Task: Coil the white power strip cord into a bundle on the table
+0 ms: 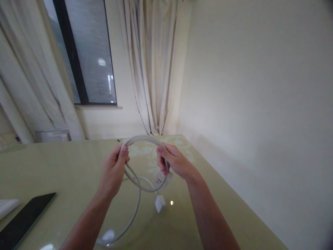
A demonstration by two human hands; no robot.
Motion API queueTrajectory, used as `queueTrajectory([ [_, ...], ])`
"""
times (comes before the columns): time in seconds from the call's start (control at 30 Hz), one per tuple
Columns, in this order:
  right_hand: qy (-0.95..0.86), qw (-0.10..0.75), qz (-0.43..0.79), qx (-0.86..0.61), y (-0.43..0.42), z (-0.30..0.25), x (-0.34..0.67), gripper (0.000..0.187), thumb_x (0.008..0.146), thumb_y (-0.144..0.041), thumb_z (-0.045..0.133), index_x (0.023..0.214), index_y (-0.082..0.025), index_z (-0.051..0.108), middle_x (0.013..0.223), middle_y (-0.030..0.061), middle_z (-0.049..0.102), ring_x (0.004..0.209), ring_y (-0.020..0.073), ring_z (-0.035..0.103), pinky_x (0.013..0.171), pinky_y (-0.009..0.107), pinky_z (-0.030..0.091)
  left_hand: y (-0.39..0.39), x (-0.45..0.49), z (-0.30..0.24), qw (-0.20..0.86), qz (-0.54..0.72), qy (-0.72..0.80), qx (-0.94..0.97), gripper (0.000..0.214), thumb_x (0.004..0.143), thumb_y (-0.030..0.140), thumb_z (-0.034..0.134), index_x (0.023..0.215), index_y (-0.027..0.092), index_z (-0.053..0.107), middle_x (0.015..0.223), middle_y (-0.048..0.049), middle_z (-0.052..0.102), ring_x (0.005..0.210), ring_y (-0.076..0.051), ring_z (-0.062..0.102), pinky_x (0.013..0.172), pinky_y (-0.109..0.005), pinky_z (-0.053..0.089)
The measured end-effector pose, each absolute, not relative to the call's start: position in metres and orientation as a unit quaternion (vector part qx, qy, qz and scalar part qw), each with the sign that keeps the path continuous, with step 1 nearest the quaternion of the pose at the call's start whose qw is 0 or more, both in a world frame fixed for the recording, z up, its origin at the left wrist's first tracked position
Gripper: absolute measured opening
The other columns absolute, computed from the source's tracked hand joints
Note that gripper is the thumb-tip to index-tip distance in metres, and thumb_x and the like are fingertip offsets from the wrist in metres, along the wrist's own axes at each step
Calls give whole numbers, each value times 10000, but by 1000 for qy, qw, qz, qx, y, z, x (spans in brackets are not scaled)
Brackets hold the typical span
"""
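Observation:
A white cable (142, 138), gathered into round loops, is held up above the table between both hands. My left hand (116, 168) grips the left side of the coil, thumb on top and fingers curled round it. Gripping the opposite side is my right hand (173, 159), also with its thumb pressed on the cable. One loose length hangs from the coil and curves down toward the table's near side. Below the coil, a white plug (160, 203) is visible. Behind the loops sits a white socket block (159, 178), partly covered by the cable.
The glossy table (78, 166) runs along a bare wall (260, 104) on the right. At the left lie a dark flat tablet-like panel (28, 218) and a white object (7, 207). Beyond the table hang curtains (153, 69) beside a window (91, 52).

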State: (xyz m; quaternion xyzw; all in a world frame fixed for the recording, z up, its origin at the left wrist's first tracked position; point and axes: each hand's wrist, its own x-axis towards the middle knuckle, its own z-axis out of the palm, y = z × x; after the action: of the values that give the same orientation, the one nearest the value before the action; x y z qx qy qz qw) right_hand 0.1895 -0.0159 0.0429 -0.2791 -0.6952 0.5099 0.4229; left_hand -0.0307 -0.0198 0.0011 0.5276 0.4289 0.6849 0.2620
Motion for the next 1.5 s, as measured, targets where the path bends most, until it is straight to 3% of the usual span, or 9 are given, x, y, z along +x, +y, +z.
queueTrajectory([
  [0.13, -589, 525, 571, -226, -21, 49, 181, 461, 938, -628, 625, 767, -213, 521, 527, -110, 306, 394, 51, 201, 384, 203, 164, -21, -29, 1, 302, 629, 431, 572, 452, 882, 634, 670, 1045, 217, 731, 783, -18, 635, 795, -191, 594, 759, -294, 496],
  [0.3, -501, 652, 537, -190, -23, 54, 180, 475, 871, -647, 702, 772, -212, 541, 542, -102, 271, 434, 53, 174, 401, 211, 138, -21, -18, -12, 446, 501, 428, 606, 499, 837, 657, 703, 1031, 198, 742, 1030, -108, 750, 1058, -281, 669, 978, -418, 518],
  [0.43, -496, 662, 527, -196, -22, 53, 180, 458, 878, -637, 701, 784, -211, 560, 536, -99, 299, 408, 44, 214, 396, 212, 135, -20, -8, -16, 458, 517, 418, 590, 521, 880, 709, 585, 855, 192, 641, 859, -67, 691, 840, -242, 700, 818, -418, 597],
  [0.6, -555, 630, 487, -241, -24, 54, 185, 409, 915, -574, 691, 791, -193, 608, 531, -99, 322, 409, 50, 244, 396, 218, 176, -17, -15, -10, 265, 561, 495, 608, 439, 974, 603, 438, 1018, 198, 601, 751, 3, 606, 561, -162, 569, 580, -313, 501],
  [0.83, -658, 534, 431, -310, -25, 54, 196, 328, 940, -505, 683, 869, -185, 675, 553, -94, 311, 474, 71, 237, 438, 240, 157, -24, -31, 3, -10, 477, 552, 684, 384, 1031, 343, 373, 1282, 186, 618, 877, -58, 687, 834, -249, 624, 814, -378, 483],
  [0.97, -705, 495, 393, -321, -27, 54, 194, 301, 868, -449, 779, 805, -174, 676, 663, -51, 463, 591, 83, 381, 517, 234, 263, -24, -31, 2, -79, 460, 532, 706, 409, 1044, 277, 353, 1354, 155, 591, 1021, -106, 732, 909, -273, 617, 904, -408, 465],
  [1.1, -704, 452, 460, -299, -30, 56, 195, 365, 819, -507, 814, 820, -171, 670, 657, -58, 462, 567, 77, 347, 506, 238, 239, -27, -27, 3, -104, 469, 511, 713, 416, 1066, 263, 324, 1388, 161, 568, 1220, -127, 724, 970, -266, 615, 949, -408, 445],
  [1.33, -630, 509, 509, -291, -25, 53, 191, 491, 862, -613, 730, 696, -194, 535, 527, -110, 250, 465, 58, 154, 438, 251, 93, -18, -28, -2, 1, 507, 489, 710, 358, 1040, 402, 408, 1181, 193, 663, 1198, -124, 714, 1130, -293, 610, 1022, -461, 429],
  [1.5, -604, 578, 447, -318, -14, 49, 194, 506, 904, -651, 652, 708, -210, 500, 521, -111, 256, 447, 64, 165, 431, 241, 122, -4, -29, -20, 293, 517, 488, 640, 448, 998, 607, 368, 886, 220, 564, 620, 22, 540, 582, -191, 575, 627, -327, 500],
])
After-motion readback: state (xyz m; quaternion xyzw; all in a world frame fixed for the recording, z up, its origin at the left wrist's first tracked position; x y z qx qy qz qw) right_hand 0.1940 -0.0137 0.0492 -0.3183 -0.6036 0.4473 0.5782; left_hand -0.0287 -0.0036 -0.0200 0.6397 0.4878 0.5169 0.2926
